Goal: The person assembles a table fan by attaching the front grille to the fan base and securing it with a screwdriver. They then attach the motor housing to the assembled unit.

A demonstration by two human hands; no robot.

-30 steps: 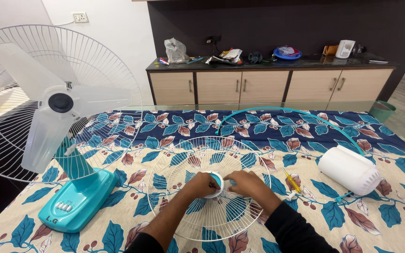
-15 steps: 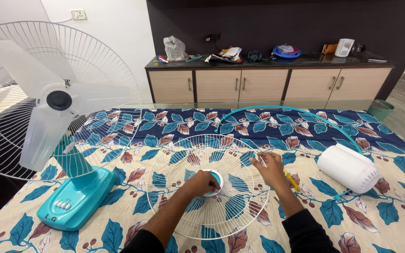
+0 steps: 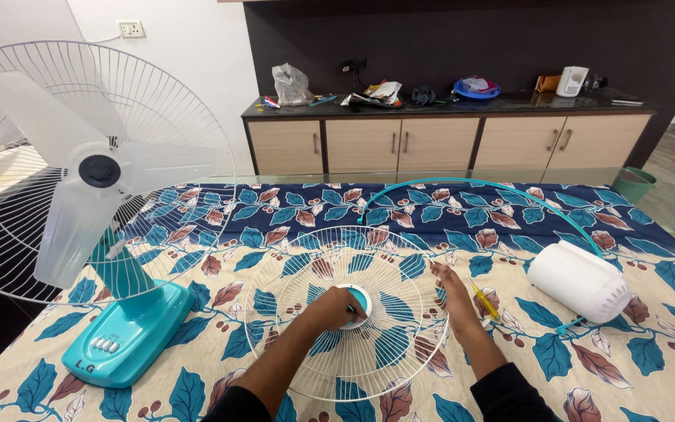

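A white wire fan guard (image 3: 351,312) lies flat on the leaf-patterned counter (image 3: 509,227), right of the teal fan (image 3: 99,227). The left hand (image 3: 332,306) is closed on its round centre cap (image 3: 355,305). The right hand (image 3: 455,291) rests open and flat on the guard's right rim, near a yellow screwdriver (image 3: 487,300).

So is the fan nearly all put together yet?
Not yet. Done: the blades sit on the turquoise fan inside its rear guard. In hand: the front wire guard lies flat on the table; the left hand is on its centre cap, the right hand at its rim. Left: the guard, the turquoise rim ring and the white motor cover lie loose.
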